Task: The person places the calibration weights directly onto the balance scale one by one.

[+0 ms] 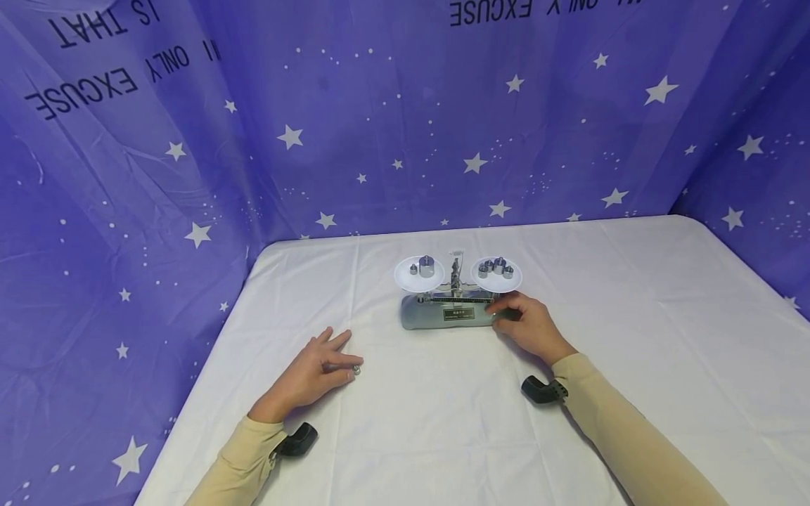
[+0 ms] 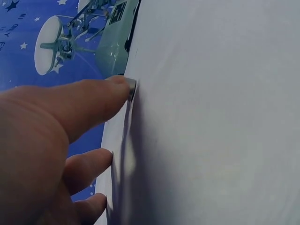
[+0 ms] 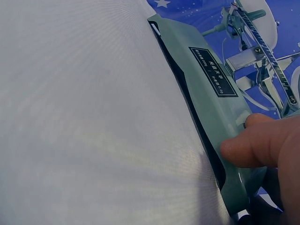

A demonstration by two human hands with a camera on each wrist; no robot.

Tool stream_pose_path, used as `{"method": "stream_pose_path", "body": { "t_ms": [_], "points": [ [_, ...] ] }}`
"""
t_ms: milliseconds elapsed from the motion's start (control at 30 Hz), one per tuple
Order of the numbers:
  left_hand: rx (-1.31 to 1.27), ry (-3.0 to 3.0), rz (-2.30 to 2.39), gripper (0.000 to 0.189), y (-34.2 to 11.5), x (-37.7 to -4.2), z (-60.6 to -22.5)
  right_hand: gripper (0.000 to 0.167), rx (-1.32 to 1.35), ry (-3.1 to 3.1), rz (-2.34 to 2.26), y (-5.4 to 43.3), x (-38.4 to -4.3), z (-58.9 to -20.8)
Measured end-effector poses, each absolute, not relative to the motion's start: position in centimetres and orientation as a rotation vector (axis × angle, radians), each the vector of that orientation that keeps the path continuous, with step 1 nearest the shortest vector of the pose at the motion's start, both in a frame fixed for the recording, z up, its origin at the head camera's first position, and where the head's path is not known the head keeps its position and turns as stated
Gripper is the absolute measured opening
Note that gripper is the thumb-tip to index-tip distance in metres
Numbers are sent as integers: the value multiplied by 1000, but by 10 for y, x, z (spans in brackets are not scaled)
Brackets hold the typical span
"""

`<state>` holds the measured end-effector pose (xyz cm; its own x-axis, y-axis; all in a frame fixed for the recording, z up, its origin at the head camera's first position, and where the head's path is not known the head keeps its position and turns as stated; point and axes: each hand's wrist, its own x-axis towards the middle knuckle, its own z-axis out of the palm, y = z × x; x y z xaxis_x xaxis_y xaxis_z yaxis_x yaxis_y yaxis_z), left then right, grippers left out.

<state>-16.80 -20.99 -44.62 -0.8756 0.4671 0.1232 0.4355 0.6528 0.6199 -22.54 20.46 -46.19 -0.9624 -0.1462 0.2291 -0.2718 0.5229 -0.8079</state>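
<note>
A green balance scale [image 1: 424, 314] stands on the white-covered table, carrying two white pans. My right hand [image 1: 530, 327] grips the right end of its base; in the right wrist view the thumb [image 3: 243, 149] lies on the front face. Farther left and nearer to me, my left hand [image 1: 316, 371] pinches a small metal weight [image 1: 357, 370] between thumb and index finger, low at the tablecloth. Only a sliver of that weight [image 2: 132, 89] shows in the left wrist view. The other left fingers are spread.
On the left pan [image 1: 405, 282] stand a large weight [image 1: 427, 266] and a small one [image 1: 413, 270]. The right pan [image 1: 496, 285] bears several metal weights [image 1: 499, 266]. A purple star-printed curtain [image 1: 405, 126] hangs behind the table [image 1: 633, 316].
</note>
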Motion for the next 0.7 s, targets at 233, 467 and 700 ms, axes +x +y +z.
{"method": "stream_pose_path", "body": {
  "t_ms": [233,467,700],
  "points": [
    [769,2806,1015,22,-206,-169,-447,24,356,-2621,1422,205,-225,-462],
    [764,2801,1007,20,-206,-169,-447,25,338,-2637,1428,206,-225,-463],
    [736,2808,1037,15,-207,-168,-446,23,338,-2652,1454,204,-225,-460]
  ]
}}
